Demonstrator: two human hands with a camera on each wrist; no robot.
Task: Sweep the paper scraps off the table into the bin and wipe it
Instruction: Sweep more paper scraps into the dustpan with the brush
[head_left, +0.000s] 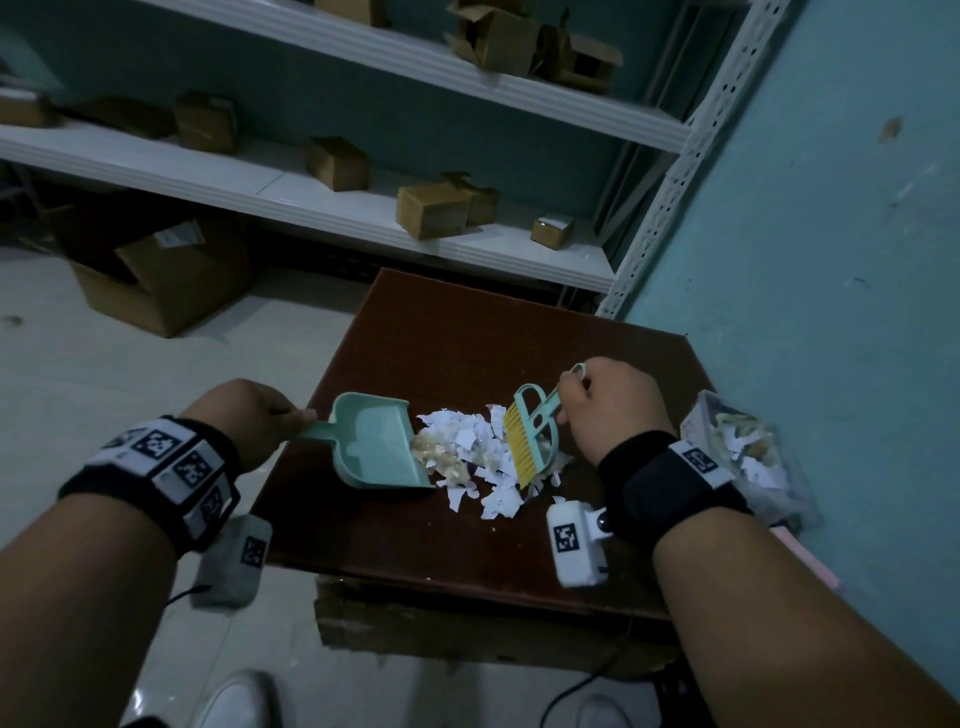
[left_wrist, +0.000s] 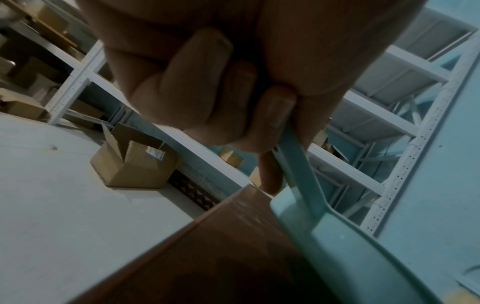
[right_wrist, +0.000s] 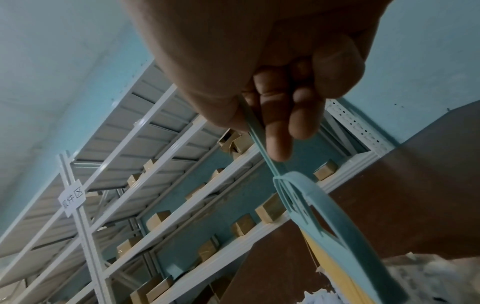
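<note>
White and tan paper scraps (head_left: 478, 457) lie heaped in the middle of a dark brown table (head_left: 467, 332). My left hand (head_left: 260, 415) grips the handle of a mint-green dustpan (head_left: 371, 441) whose mouth faces the heap, with some scraps at its lip. My right hand (head_left: 597, 400) grips the handle of a mint brush with yellow bristles (head_left: 524, 441) that stands on the heap's right side. In the left wrist view my fingers (left_wrist: 197, 86) curl round the dustpan handle (left_wrist: 298, 164). The right wrist view shows my fingers (right_wrist: 280, 123) pinching the brush handle (right_wrist: 262, 148).
A clear bin lined with plastic (head_left: 748, 457) holds scraps at the table's right edge, against the teal wall (head_left: 831, 208). White shelves (head_left: 311, 192) with small cardboard boxes stand behind. An open cardboard box (head_left: 156, 280) sits on the floor at left.
</note>
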